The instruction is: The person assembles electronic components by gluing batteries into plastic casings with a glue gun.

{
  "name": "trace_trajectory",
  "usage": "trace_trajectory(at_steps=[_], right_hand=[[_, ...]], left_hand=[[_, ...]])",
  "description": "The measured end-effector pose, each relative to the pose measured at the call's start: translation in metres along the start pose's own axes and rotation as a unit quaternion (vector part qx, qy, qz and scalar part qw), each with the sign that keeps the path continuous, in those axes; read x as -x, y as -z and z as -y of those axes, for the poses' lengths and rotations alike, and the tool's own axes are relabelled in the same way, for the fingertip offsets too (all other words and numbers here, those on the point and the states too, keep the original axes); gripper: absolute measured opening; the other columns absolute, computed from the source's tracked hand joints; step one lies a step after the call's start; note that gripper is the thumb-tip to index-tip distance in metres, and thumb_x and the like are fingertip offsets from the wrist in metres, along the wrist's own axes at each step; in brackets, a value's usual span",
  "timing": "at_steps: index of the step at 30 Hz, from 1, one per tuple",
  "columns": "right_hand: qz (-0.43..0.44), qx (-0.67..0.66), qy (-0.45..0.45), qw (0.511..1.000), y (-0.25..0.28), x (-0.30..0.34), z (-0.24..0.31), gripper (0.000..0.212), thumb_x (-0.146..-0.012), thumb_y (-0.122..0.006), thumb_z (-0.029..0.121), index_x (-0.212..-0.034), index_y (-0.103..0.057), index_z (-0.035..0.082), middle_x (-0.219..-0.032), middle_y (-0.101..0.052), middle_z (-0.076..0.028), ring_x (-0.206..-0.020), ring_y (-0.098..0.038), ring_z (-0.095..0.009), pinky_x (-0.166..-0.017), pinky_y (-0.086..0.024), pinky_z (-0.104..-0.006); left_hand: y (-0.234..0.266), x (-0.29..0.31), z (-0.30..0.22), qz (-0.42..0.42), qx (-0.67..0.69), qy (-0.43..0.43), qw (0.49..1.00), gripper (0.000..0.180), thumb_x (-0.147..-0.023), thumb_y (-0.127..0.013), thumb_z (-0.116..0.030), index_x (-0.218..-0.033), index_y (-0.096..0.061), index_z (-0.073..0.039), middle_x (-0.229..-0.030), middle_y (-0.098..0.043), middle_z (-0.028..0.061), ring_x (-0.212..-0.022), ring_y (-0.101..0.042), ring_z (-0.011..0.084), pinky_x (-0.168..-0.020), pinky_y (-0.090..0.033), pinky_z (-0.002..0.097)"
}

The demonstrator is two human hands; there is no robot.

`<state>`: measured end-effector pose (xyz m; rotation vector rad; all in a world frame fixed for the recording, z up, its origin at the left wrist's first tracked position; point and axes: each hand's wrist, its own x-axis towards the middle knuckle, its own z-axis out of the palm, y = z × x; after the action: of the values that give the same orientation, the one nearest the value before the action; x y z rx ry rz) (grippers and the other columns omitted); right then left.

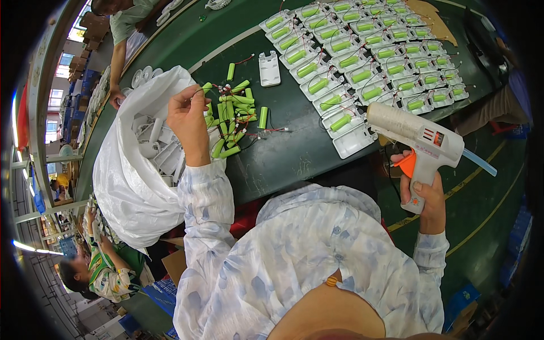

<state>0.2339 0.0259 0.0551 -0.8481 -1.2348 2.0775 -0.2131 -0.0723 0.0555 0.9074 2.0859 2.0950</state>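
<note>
My right hand (426,195) is wrapped around the grip of a white glue gun (433,141), fingers at its orange trigger (406,163). A blue glue stick (479,162) sticks out of its back, and its front points left over the housings. My left hand (190,116) is raised beside the pile, fingertips pinched on a green battery cell (207,86), partly hidden. Below it lies a heap of green battery cells (228,110) with thin wires and small plugs. One white plastic housing (270,69) lies apart without a cell. Rows of white housings (352,139) holding green cells cover the table's right part.
A white woven sack (122,170) of white plastic parts (161,141) stands at the left against the dark green table (283,158). Across the table another person's arm (117,68) reaches down. A further person (102,272) works at the lower left. Blue crates (462,306) stand at the lower right.
</note>
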Motion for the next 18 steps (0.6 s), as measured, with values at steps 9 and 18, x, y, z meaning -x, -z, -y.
trace_trajectory(at_steps=[9,18], right_hand=[[-0.003,-0.011,0.004,1.0,0.004,-0.002,-0.005,0.076,-0.074,-0.068,0.025,-0.136,-0.042,-0.008,-0.129,-0.057,-0.029,-0.054,-0.057,-0.014,-0.051,-0.047,-0.0242],[0.001,-0.023,0.006,1.0,0.012,-0.005,-0.012,0.077,-0.075,-0.069,0.025,-0.138,-0.041,-0.007,-0.131,-0.055,-0.028,-0.056,-0.058,-0.014,-0.05,-0.047,-0.0249]], left_hand=[[0.01,0.007,0.001,0.161,-0.373,-0.145,0.902,0.012,-0.082,-0.067,-0.007,-0.091,-0.072,-0.003,-0.087,-0.07,0.0174,-0.076,-0.068,0.0338,-0.07,-0.054,0.0393],[0.026,0.008,0.01,0.214,-0.304,0.051,0.927,0.016,-0.085,-0.07,-0.013,-0.096,-0.072,-0.001,-0.074,-0.07,0.0109,-0.062,-0.066,0.0189,-0.061,-0.051,0.0307]])
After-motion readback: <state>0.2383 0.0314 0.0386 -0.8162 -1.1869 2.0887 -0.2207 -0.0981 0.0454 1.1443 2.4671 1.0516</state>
